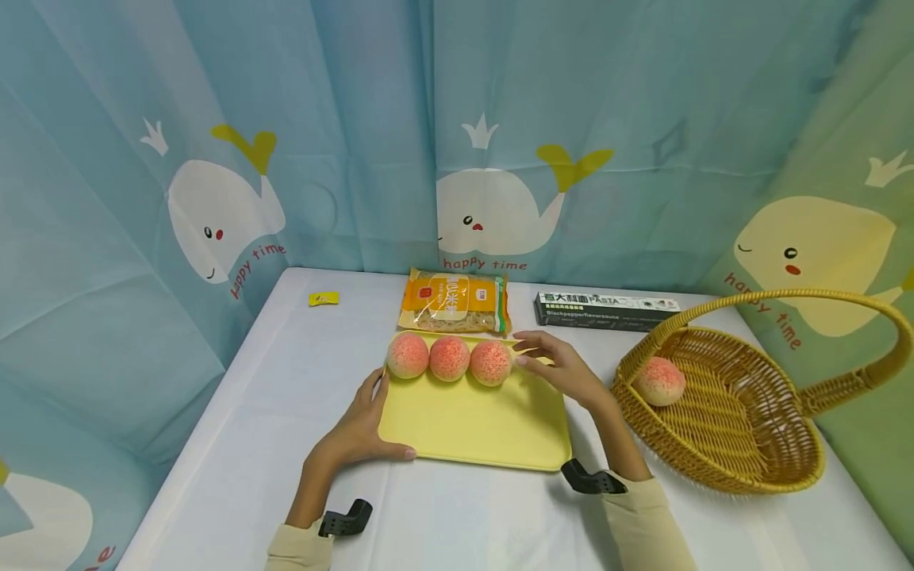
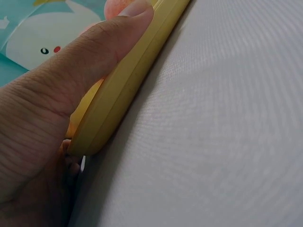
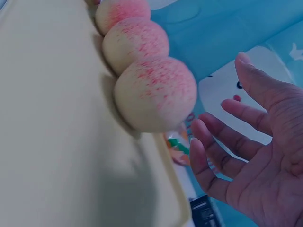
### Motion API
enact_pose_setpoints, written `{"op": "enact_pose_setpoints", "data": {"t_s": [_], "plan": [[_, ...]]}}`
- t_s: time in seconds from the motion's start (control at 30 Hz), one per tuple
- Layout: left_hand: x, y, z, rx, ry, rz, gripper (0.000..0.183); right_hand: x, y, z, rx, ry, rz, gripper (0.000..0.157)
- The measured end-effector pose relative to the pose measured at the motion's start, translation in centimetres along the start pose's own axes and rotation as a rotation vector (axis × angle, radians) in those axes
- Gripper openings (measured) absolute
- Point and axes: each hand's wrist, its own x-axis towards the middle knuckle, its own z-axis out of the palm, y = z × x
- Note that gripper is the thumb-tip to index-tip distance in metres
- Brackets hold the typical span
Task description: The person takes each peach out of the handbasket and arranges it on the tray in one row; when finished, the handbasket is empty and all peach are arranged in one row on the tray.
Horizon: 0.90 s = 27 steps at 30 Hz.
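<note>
Three pink-and-cream peaches, a left one (image 1: 408,355), a middle one (image 1: 450,358) and a right one (image 3: 155,94), stand in a row along the far edge of a yellow tray (image 1: 471,428). My left hand (image 1: 362,428) holds the tray's near left corner, its thumb along the front rim and its fingers along the left side. In the left wrist view the thumb (image 2: 118,35) lies against the rim; most of the fingers are hidden. Beside the right peach, my right hand (image 1: 560,369) hovers with spread, slightly bent fingers (image 3: 232,137), apart from the peach and holding nothing.
A wicker basket (image 1: 714,468) with a tall handle stands at the right, one peach (image 1: 660,381) inside. Behind the tray lie an orange noodle packet (image 1: 455,301) and a black pasta box (image 1: 600,311). A small yellow packet (image 1: 324,298) lies at the back left.
</note>
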Motion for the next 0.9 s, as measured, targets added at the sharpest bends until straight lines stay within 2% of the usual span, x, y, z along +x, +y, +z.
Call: {"op": "enact_pose_setpoints", "data": {"t_s": [0.4, 0.73, 0.9], "plan": [[-0.1, 0.1, -0.1, -0.008, -0.002, -0.012, 0.143, -1.3, -2.3, -1.1, -0.027, -0.094, -0.057, 0.046], [0.1, 0.2, -0.1, -0.009, -0.003, -0.003, 0.143, -3.5, -3.4, -3.5, 0.002, -0.125, -0.063, 0.042], [0.1, -0.1, 0.0, -0.001, 0.002, 0.005, 0.143, -5.2, -4.6, -5.0, -0.008, -0.178, -0.151, 0.041]]}}
